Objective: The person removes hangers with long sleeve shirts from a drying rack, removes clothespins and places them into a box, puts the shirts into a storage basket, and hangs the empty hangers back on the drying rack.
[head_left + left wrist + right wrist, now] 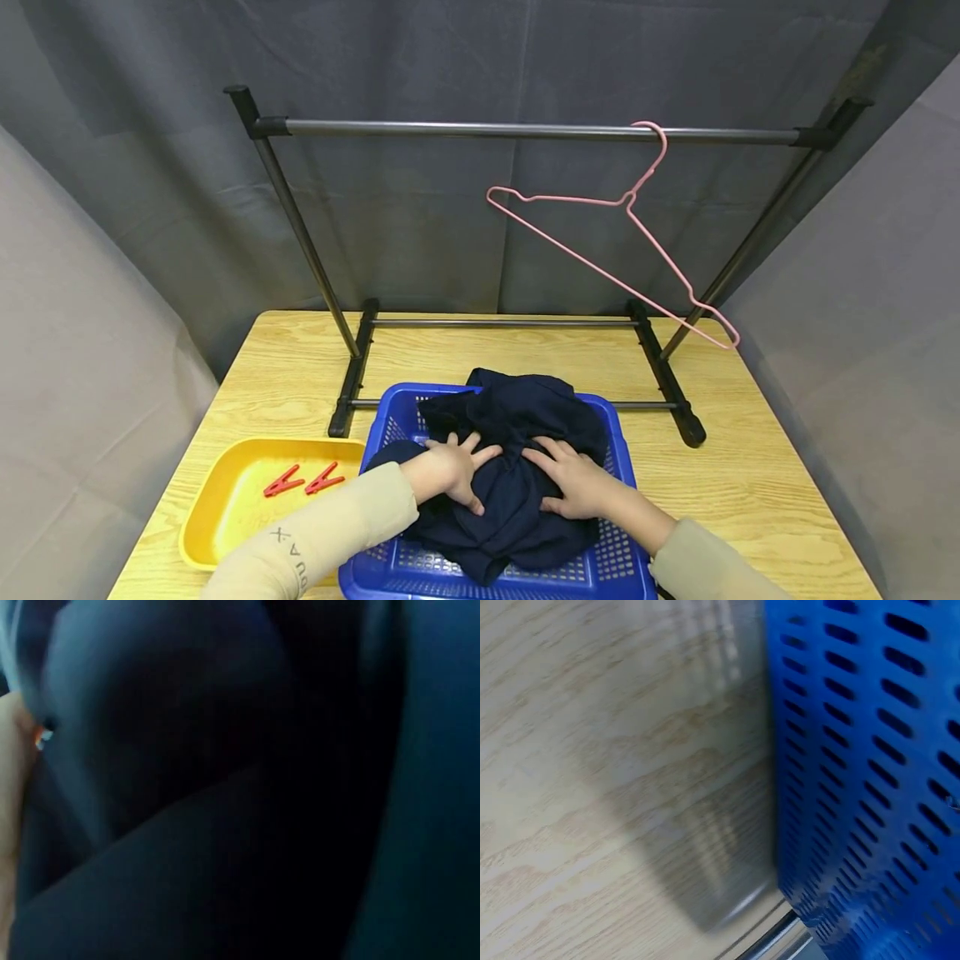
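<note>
A crumpled navy garment (502, 529) fills much of a blue plastic basket (621, 454) in the head view, one fold hanging over the back rim. My left hand (456, 472) lies on the cloth with its fingers spread. To its right, my right hand (576, 483) rests on the same garment, fingers extended and thumb apart. Dark cloth (165, 847) takes up nearly all of the left wrist view, blurred. In the right wrist view only the slotted outer wall of the basket (870, 765) and the table show; the hand is out of that picture.
A yellow tray (225, 475) with two red clothespins (283, 482) sits left of the basket. Behind stands a metal rack (450, 129) with black feet; a pink hanger (577, 200) hangs from its bar. Grey curtains enclose the wooden table (757, 500).
</note>
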Motion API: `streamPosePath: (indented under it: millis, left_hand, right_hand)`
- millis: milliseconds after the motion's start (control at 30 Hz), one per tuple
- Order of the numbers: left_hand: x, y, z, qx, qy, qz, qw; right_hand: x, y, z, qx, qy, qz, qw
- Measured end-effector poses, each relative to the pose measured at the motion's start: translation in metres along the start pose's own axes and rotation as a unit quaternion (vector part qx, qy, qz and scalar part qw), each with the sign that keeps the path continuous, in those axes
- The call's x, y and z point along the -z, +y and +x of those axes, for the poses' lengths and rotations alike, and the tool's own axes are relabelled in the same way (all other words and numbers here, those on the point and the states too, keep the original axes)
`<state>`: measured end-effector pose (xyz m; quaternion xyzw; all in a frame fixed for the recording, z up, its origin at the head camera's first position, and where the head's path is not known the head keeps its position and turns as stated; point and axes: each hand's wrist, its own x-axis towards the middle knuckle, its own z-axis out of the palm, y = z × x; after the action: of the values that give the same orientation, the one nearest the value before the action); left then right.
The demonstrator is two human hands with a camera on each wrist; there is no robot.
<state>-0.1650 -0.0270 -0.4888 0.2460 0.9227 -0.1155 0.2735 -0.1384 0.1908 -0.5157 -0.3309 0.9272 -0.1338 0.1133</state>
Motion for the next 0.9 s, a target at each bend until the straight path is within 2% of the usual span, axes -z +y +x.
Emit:
streamPosePath:
  millis: [100,300,600,767,900]
  left_hand:
    - [-0.005,0.002,0.005,-0.003,-0.004,-0.003,1.0000]
    - [-0.011,0.005,0.011,-0.004,-0.003,0.008,1.0000]
    - [-0.008,-0.001,0.005,-0.015,0.012,-0.015,0.9997]
    - [-0.005,-0.002,0.002,-0.018,0.012,-0.012,0.9997]
    - [-0.005,-0.002,0.001,-0.014,0.011,-0.012,0.9998]
  right_hand:
    - [-0.005,0.002,0.000,-0.006,-0.020,-0.002,1.000]
    - [-0.012,0.003,0.001,-0.008,-0.026,-0.020,0.999]
    - [-0.010,0.003,0.000,-0.005,-0.022,-0.010,1.000]
    - [0.000,0.002,-0.003,-0.001,-0.024,0.016,1.000]
    - [0.025,0.001,-0.004,0.007,-0.048,0.054,0.997]
